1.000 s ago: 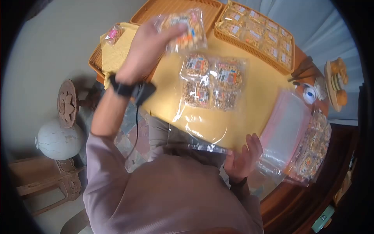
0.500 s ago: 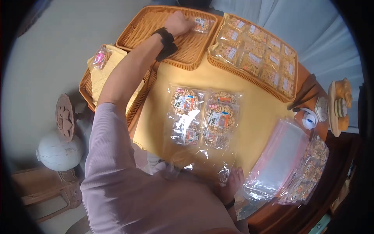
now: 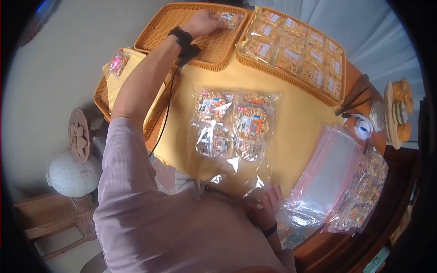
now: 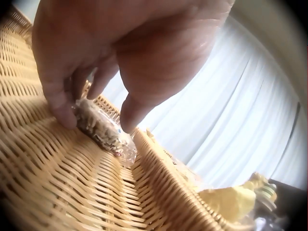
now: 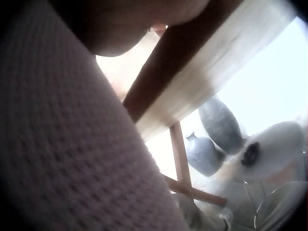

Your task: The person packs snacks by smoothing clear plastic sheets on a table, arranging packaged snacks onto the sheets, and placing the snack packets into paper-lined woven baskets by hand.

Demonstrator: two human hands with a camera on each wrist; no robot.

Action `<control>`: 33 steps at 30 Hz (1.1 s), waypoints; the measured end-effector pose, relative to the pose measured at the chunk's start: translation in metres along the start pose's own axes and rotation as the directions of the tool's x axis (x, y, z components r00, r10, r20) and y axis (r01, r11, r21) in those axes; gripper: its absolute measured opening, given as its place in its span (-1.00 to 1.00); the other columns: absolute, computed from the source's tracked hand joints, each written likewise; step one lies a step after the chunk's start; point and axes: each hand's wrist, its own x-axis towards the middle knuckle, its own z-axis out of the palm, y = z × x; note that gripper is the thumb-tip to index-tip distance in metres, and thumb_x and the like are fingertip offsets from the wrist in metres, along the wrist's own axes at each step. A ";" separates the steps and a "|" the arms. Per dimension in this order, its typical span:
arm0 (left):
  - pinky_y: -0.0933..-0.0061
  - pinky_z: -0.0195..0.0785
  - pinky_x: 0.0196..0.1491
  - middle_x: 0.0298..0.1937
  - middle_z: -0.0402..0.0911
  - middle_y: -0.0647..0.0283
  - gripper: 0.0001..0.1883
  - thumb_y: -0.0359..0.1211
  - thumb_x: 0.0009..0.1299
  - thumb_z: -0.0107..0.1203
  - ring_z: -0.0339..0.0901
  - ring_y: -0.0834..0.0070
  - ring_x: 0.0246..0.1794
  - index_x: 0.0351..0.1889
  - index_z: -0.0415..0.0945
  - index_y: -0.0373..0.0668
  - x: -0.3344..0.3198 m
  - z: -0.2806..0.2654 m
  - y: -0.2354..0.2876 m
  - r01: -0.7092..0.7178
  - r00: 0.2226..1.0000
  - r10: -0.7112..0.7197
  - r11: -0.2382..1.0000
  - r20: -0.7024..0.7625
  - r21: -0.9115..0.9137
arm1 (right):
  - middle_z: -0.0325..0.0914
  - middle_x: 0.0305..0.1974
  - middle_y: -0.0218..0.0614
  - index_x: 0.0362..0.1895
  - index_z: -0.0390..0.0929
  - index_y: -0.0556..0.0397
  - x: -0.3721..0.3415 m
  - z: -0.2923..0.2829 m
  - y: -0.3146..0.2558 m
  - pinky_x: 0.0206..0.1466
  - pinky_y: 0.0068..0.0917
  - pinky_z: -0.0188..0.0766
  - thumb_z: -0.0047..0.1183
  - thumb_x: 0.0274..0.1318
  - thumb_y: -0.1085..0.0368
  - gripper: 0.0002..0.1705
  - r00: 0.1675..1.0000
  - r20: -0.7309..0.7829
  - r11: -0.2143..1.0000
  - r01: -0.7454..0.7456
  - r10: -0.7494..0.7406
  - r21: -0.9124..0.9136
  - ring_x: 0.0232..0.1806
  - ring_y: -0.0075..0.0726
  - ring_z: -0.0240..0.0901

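Observation:
In the head view my left hand (image 3: 202, 22) reaches into the wicker tray (image 3: 157, 34) at the back and holds a wrapped snack packet (image 3: 230, 19) near its right wall. The left wrist view shows thumb and fingers on either side of this packet (image 4: 103, 127), which lies low against the weave. A large clear bag (image 3: 232, 166) with several round cereal packets (image 3: 250, 125) inside lies flat on the yellow cloth. My right hand (image 3: 269, 202), fingers loosely extended, is beside the bag's near edge; whether it touches the film is unclear. The right wrist view hides its fingers.
A second wicker tray (image 3: 291, 84) holds several packets in rows. At the left stands a cloth-lined basket (image 3: 101, 93) with a pink-marked packet (image 3: 117, 63). Flat clear bags (image 3: 325, 170) and a filled bag (image 3: 364, 193) lie right. A black cable hangs from my left wrist.
A second ago my left hand held a packet above the filled clear bag; it has moved back into the tray with a packet. My right hand has shifted slightly down beside the bag.

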 end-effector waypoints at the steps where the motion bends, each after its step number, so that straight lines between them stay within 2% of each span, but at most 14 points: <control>1: 0.35 0.50 0.10 0.13 0.69 0.04 -0.25 0.00 0.38 0.40 0.64 0.35 0.08 0.34 0.50 -0.35 -0.010 -0.009 0.010 -0.013 1.000 0.012 0.990 0.005 0.141 | 0.41 0.28 0.13 0.20 0.40 0.21 0.007 -0.002 -0.001 0.38 0.26 0.32 0.09 0.37 -0.12 -0.35 0.999 0.013 0.999 -0.032 0.032 -0.010 0.36 0.43 0.32; 2: 0.35 0.50 0.10 0.13 0.69 0.04 -0.25 0.00 0.38 0.40 0.64 0.35 0.08 0.34 0.50 -0.35 -0.018 -0.015 0.007 0.003 1.000 -0.007 0.991 0.023 0.137 | 0.45 0.26 0.21 0.25 0.34 0.19 0.010 -0.004 -0.004 0.33 0.31 0.38 0.09 0.39 -0.07 -0.36 0.997 0.038 0.997 -0.072 0.073 -0.017 0.32 0.48 0.37; 4: 0.41 0.50 0.09 0.11 0.71 0.11 -0.40 -0.09 0.47 0.32 0.65 0.41 0.06 0.32 0.53 -0.32 -0.034 -0.031 -0.006 -0.278 0.957 0.291 0.923 0.008 -0.268 | 0.42 0.30 0.25 0.27 0.35 0.20 0.018 0.001 -0.004 0.32 0.30 0.39 0.09 0.39 -0.07 -0.35 0.998 -0.036 0.999 -0.047 0.048 0.026 0.33 0.53 0.36; 6: 0.40 0.49 -0.07 -0.09 0.71 0.08 -0.59 -0.14 0.48 0.25 0.65 0.40 -0.16 0.02 0.62 -0.34 -0.121 -0.075 0.067 -0.158 0.976 0.191 0.953 0.107 -0.258 | 0.40 0.33 0.29 0.29 0.36 0.20 0.022 0.001 -0.002 0.31 0.30 0.40 0.08 0.39 -0.07 -0.34 0.994 -0.114 0.998 0.003 0.005 0.063 0.34 0.57 0.35; 8: 0.53 0.53 -0.11 -0.01 0.73 0.15 -0.58 -0.16 0.44 0.32 0.64 0.53 -0.16 0.05 0.68 -0.33 -0.189 -0.087 0.091 0.003 0.990 0.057 0.904 0.128 -0.427 | 0.40 0.32 0.32 0.31 0.35 0.21 0.032 0.001 -0.003 0.30 0.28 0.43 0.13 0.34 0.00 -0.34 0.982 -0.168 0.995 0.093 -0.087 0.027 0.34 0.58 0.36; 9: 0.47 0.51 0.08 0.06 0.74 0.19 -0.58 -0.22 0.53 0.24 0.67 0.48 0.01 0.24 0.60 -0.27 -0.220 -0.091 0.085 -0.008 0.981 0.058 0.965 0.184 -0.262 | 0.40 0.32 0.32 0.31 0.35 0.21 0.034 -0.002 -0.003 0.30 0.28 0.43 0.13 0.34 0.00 -0.34 0.983 -0.156 0.994 0.100 -0.094 0.033 0.34 0.58 0.36; 10: 0.48 0.53 0.12 0.01 0.76 0.21 -0.65 -0.27 0.52 0.24 0.69 0.49 0.00 0.17 0.64 -0.25 -0.256 -0.088 0.084 -0.134 0.955 0.234 0.890 0.184 -0.436 | 0.40 0.32 0.32 0.31 0.35 0.21 0.036 -0.003 -0.003 0.30 0.27 0.44 0.16 0.31 0.05 -0.34 0.982 -0.151 0.993 0.118 -0.114 0.018 0.34 0.57 0.37; 11: 0.42 0.55 0.17 -0.01 0.76 0.20 -0.69 -0.32 0.49 0.26 0.70 0.48 0.01 0.12 0.66 -0.25 -0.298 -0.091 0.102 0.013 0.959 0.119 0.887 0.257 -0.461 | 0.40 0.32 0.33 0.32 0.36 0.21 0.037 -0.003 -0.004 0.30 0.26 0.45 0.19 0.28 0.09 -0.34 0.981 -0.144 0.991 0.133 -0.132 0.001 0.34 0.55 0.37; 14: 0.52 0.59 0.02 -0.05 0.79 0.23 -0.77 -0.41 0.43 0.35 0.71 0.57 -0.07 0.03 0.73 -0.21 -0.391 -0.075 0.113 0.211 0.847 0.127 0.811 0.517 -0.545 | 0.41 0.31 0.32 0.27 0.42 0.22 0.043 -0.001 -0.006 0.33 0.24 0.42 0.24 0.22 0.24 -0.41 0.984 -0.126 0.992 0.124 -0.125 -0.014 0.35 0.53 0.37; 16: 0.38 0.60 0.03 -0.02 0.79 0.15 -0.76 -0.44 0.43 0.33 0.74 0.35 0.00 0.04 0.72 -0.23 -0.429 -0.052 0.114 0.213 0.731 0.265 0.787 0.629 -0.579 | 0.45 0.29 0.27 0.13 0.55 0.23 0.044 -0.004 -0.012 0.38 0.17 0.38 0.25 0.17 0.38 -0.56 0.990 -0.115 0.996 0.084 -0.081 0.029 0.37 0.45 0.36; 19: 0.16 0.53 0.26 0.16 0.70 0.01 -0.76 -0.50 0.42 0.27 0.62 0.09 0.26 0.04 0.69 -0.31 -0.466 -0.004 0.120 0.085 0.720 0.376 0.786 0.583 -0.612 | 0.48 0.28 0.18 0.01 0.65 0.21 0.043 -0.006 -0.011 0.40 0.12 0.36 0.23 0.17 0.44 -0.70 0.993 -0.108 0.992 0.068 -0.056 0.111 0.38 0.39 0.35; 22: 0.06 0.33 0.45 0.39 0.48 -0.12 -0.65 -0.50 0.35 0.24 0.30 -0.03 0.53 0.09 0.62 -0.41 -0.479 0.032 0.124 -0.439 0.816 0.501 0.862 0.289 -0.255 | 0.51 0.28 0.09 -0.06 0.71 0.14 0.042 -0.010 -0.014 0.41 0.08 0.34 0.21 0.17 0.47 -0.77 0.992 -0.113 0.984 0.071 -0.053 0.163 0.37 0.35 0.36; 25: 0.03 0.27 0.48 0.48 0.36 -0.14 -0.60 -0.50 0.35 0.23 0.22 -0.05 0.57 0.15 0.56 -0.47 -0.470 0.053 0.131 -0.412 0.898 0.413 0.910 0.151 -0.041 | 0.52 0.28 0.06 -0.03 0.72 0.07 0.043 -0.012 -0.018 0.40 0.06 0.35 0.22 0.16 0.48 -0.73 0.988 -0.141 0.975 0.092 -0.063 0.204 0.34 0.32 0.38; 33: -0.24 -0.04 0.55 0.59 0.03 -0.36 -0.31 -0.43 0.46 0.04 -0.04 -0.36 0.61 0.51 0.11 -0.52 -0.404 0.095 0.131 -0.358 0.918 0.375 0.923 -0.128 0.141 | 0.52 0.27 0.04 -0.03 0.72 0.03 0.044 -0.010 -0.027 0.38 0.02 0.33 0.25 0.21 0.39 -0.76 0.973 -0.171 0.964 0.187 -0.155 0.189 0.36 0.26 0.36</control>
